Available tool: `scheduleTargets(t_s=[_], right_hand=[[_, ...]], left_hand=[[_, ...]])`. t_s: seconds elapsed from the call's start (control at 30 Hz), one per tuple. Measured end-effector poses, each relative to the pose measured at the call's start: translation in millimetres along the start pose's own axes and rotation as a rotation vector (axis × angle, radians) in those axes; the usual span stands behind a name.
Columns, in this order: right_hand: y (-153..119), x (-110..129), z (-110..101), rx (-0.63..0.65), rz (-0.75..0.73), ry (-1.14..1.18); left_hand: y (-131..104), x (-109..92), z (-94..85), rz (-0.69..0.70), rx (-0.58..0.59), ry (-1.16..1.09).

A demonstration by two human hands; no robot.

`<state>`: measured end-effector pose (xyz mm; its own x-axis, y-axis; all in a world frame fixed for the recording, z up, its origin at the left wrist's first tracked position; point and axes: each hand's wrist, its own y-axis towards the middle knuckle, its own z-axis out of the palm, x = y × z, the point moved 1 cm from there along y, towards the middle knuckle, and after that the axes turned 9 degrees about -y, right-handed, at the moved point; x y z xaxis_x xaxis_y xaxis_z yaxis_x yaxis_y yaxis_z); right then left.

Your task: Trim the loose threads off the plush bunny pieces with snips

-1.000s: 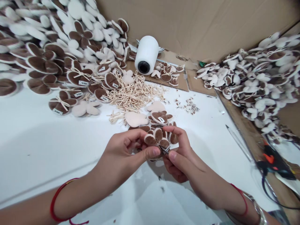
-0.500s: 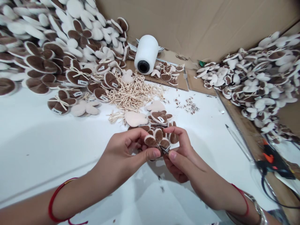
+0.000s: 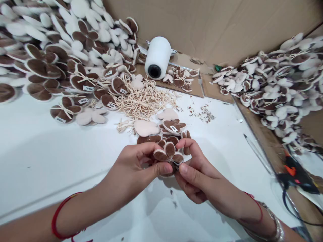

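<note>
Between both hands is a small brown plush piece (image 3: 169, 149) with pale edges and rounded lobes. My left hand (image 3: 142, 164) pinches its left side, thumb in front. At its lower right, my right hand (image 3: 195, 171) has thumb and fingers closed on a small label (image 3: 176, 163) at the piece's middle; the index finger is raised beside the upper lobe. Just beyond the hands lie more brown plush pieces, one with a white label (image 3: 173, 128), and a pale one (image 3: 146, 128).
A heap of beige cord bows (image 3: 143, 99) lies beyond, near a white spool (image 3: 158, 57). Plush pieces are piled at left (image 3: 45, 64) and right (image 3: 285, 84). Tweezers (image 3: 257, 153) and a black-and-orange glue gun (image 3: 297, 174) with a cable are at right.
The plush piece has tilted and shifted slightly left and down in my hands. My right hand has moved a little lower, still at the label.
</note>
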<state>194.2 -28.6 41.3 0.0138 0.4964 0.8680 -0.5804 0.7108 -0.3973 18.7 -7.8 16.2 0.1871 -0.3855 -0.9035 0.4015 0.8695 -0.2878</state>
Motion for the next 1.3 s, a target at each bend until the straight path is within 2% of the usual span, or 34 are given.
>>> scheduleTargets(t_s=[0.33, 0.63, 1.17, 1.3], right_hand=[[-0.3, 0.6, -2.4, 0.045, 0.001, -0.044], [-4.3, 0.5, -5.3, -0.015, -0.020, -0.234], [0.3, 5.9, -5.7, 0.089, 0.002, -0.042], [-1.8, 8.5, -6.9, 0.041, -0.021, -0.049]], left_hand=[[-2.2, -2.0, 2.2, 0.016, 0.005, 0.097], [-0.8, -1.1, -2.1, 0.025, -0.046, 0.165], [-0.2, -3.4, -4.3, 0.072, -0.022, 0.162], [3.4, -10.3, -7.4, 0.092, -0.031, 0.051]])
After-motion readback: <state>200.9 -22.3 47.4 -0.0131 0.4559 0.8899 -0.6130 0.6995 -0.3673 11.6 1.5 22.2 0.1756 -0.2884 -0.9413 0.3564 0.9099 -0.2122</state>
